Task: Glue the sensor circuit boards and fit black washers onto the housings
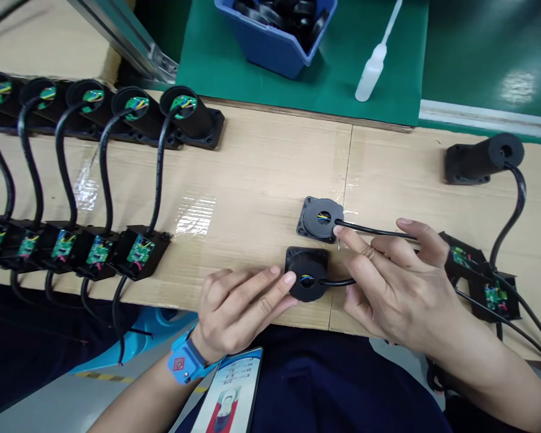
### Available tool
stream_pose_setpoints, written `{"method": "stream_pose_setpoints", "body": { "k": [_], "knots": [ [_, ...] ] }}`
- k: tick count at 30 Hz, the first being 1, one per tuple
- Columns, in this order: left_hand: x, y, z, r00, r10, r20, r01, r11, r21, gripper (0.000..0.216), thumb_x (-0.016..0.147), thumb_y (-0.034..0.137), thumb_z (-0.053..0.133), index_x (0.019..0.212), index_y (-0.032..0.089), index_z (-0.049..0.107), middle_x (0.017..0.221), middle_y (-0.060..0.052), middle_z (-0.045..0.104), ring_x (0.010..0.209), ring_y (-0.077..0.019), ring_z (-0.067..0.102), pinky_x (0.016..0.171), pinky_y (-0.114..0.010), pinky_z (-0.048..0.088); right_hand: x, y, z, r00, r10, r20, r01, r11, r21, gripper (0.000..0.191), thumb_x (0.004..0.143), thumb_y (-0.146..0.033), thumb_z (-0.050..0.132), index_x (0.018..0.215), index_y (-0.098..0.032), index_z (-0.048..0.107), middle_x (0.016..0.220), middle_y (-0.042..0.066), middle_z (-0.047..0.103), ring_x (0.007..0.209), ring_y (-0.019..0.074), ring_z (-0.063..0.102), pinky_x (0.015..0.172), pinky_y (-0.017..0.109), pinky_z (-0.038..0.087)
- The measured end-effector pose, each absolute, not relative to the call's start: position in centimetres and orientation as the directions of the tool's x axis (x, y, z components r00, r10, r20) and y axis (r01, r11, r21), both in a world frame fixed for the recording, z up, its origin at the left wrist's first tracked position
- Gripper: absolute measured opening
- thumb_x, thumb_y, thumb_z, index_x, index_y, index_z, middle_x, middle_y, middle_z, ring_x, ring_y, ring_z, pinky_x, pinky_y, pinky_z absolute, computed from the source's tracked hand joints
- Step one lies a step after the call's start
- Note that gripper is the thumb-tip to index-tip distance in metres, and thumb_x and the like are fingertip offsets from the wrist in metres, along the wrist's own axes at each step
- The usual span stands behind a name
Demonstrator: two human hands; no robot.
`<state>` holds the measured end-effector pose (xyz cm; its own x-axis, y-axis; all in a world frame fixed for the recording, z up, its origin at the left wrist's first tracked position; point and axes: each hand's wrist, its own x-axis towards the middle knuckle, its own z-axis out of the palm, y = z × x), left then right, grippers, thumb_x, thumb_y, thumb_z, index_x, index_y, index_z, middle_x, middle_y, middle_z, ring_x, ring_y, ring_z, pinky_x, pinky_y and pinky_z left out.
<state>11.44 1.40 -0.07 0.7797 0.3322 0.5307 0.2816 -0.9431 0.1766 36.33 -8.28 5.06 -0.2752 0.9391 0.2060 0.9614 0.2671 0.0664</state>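
Two black round housings with cables stand on the cardboard-covered bench. My left hand (238,310), wearing a blue wrist strap, has its fingers curled against the nearer housing (307,273) and steadies it. My right hand (394,279) is closed around the black cables (374,231) that run from both housings; its index fingertip touches the rim of the farther housing (321,218). Coloured wires show inside each housing's opening.
A row of several finished housings (139,111) with cables and green circuit boards (137,249) fills the left. Another black housing (482,157) lies at right, with boards (493,294) beside my right wrist. A blue parts bin (275,33) and a white dropper bottle (374,66) sit on the green mat behind.
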Motion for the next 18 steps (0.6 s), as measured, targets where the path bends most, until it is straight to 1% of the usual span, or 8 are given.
{"method": "stream_pose_setpoints", "body": {
  "k": [2, 3, 6, 8, 12, 15, 17, 18],
  "knots": [
    [10.9, 1.2, 0.0, 0.778, 0.280, 0.562, 0.254, -0.959, 0.126, 0.043, 0.078, 0.020, 0.088, 0.118, 0.022, 0.075, 0.078, 0.001, 0.067, 0.071, -0.0150, 0.056, 0.066, -0.030, 0.048, 36.4, -8.3, 5.0, -0.276, 0.937, 0.215, 0.961, 0.268, 0.066, 0.008, 0.086, -0.021, 0.057, 0.088, -0.020, 0.065, 0.132, 0.005, 0.073, 0.087, 0.0212, 0.061, 0.111, 0.049, 0.037],
    [10.7, 1.1, 0.1, 0.782, 0.250, 0.571, 0.233, -0.967, 0.103, 0.038, 0.077, 0.018, 0.088, 0.113, 0.022, 0.077, 0.073, 0.002, 0.061, 0.068, -0.0137, 0.052, 0.064, -0.029, 0.047, 36.4, -8.3, 5.0, -0.277, 0.937, 0.212, 0.961, 0.269, 0.066, 0.007, 0.086, -0.021, 0.058, 0.088, -0.020, 0.064, 0.131, 0.005, 0.073, 0.087, 0.0213, 0.061, 0.111, 0.050, 0.036],
    [10.8, 0.7, 0.2, 0.800, 0.182, 0.572, 0.170, -0.983, 0.075, 0.023, 0.080, 0.017, 0.085, 0.102, 0.020, 0.079, 0.072, 0.002, 0.051, 0.069, -0.0128, 0.046, 0.063, -0.029, 0.045, 36.4, -8.4, 5.1, -0.280, 0.940, 0.196, 0.960, 0.271, 0.070, 0.009, 0.086, -0.022, 0.058, 0.092, -0.019, 0.064, 0.130, 0.007, 0.074, 0.086, 0.0219, 0.061, 0.111, 0.050, 0.036],
    [11.1, 0.6, 0.1, 0.801, 0.160, 0.577, 0.140, -0.987, 0.080, 0.017, 0.083, 0.021, 0.083, 0.099, 0.020, 0.080, 0.076, 0.002, 0.048, 0.071, -0.0128, 0.044, 0.062, -0.028, 0.044, 36.3, -8.4, 5.1, -0.280, 0.941, 0.188, 0.960, 0.270, 0.075, 0.011, 0.085, -0.022, 0.058, 0.094, -0.018, 0.065, 0.129, 0.007, 0.074, 0.085, 0.0222, 0.061, 0.111, 0.051, 0.036],
    [11.6, 0.3, -0.2, 0.772, 0.165, 0.614, 0.133, -0.986, 0.097, 0.015, 0.083, 0.027, 0.084, 0.095, 0.021, 0.081, 0.079, 0.001, 0.045, 0.072, -0.0126, 0.043, 0.063, -0.028, 0.044, 36.2, -8.4, 5.1, -0.280, 0.943, 0.182, 0.960, 0.270, 0.077, 0.011, 0.086, -0.022, 0.058, 0.094, -0.018, 0.065, 0.129, 0.008, 0.074, 0.085, 0.0225, 0.061, 0.110, 0.051, 0.037],
    [11.3, 0.3, -0.2, 0.761, 0.153, 0.631, 0.132, -0.988, 0.081, 0.012, 0.083, 0.028, 0.083, 0.091, 0.021, 0.081, 0.079, 0.001, 0.044, 0.071, -0.0128, 0.043, 0.062, -0.029, 0.044, 36.2, -8.4, 5.1, -0.272, 0.944, 0.185, 0.962, 0.262, 0.075, 0.012, 0.086, -0.021, 0.057, 0.094, -0.019, 0.066, 0.130, 0.007, 0.074, 0.085, 0.0224, 0.061, 0.110, 0.050, 0.037],
    [10.7, 0.3, -0.1, 0.774, 0.135, 0.618, 0.123, -0.990, 0.062, 0.014, 0.082, 0.027, 0.084, 0.094, 0.021, 0.081, 0.076, 0.001, 0.044, 0.070, -0.0131, 0.043, 0.061, -0.029, 0.044, 36.3, -8.4, 5.1, -0.267, 0.946, 0.183, 0.963, 0.259, 0.070, 0.011, 0.086, -0.021, 0.057, 0.092, -0.020, 0.066, 0.130, 0.005, 0.073, 0.085, 0.0224, 0.061, 0.110, 0.050, 0.037],
    [10.4, 0.3, 0.0, 0.789, 0.194, 0.583, 0.162, -0.981, 0.107, 0.018, 0.081, 0.027, 0.085, 0.098, 0.023, 0.081, 0.074, 0.002, 0.045, 0.069, -0.0130, 0.043, 0.061, -0.029, 0.044, 36.3, -8.4, 5.2, -0.270, 0.945, 0.183, 0.963, 0.262, 0.066, 0.011, 0.086, -0.021, 0.057, 0.092, -0.020, 0.066, 0.131, 0.005, 0.073, 0.085, 0.0224, 0.061, 0.110, 0.050, 0.037]
  ]
}}
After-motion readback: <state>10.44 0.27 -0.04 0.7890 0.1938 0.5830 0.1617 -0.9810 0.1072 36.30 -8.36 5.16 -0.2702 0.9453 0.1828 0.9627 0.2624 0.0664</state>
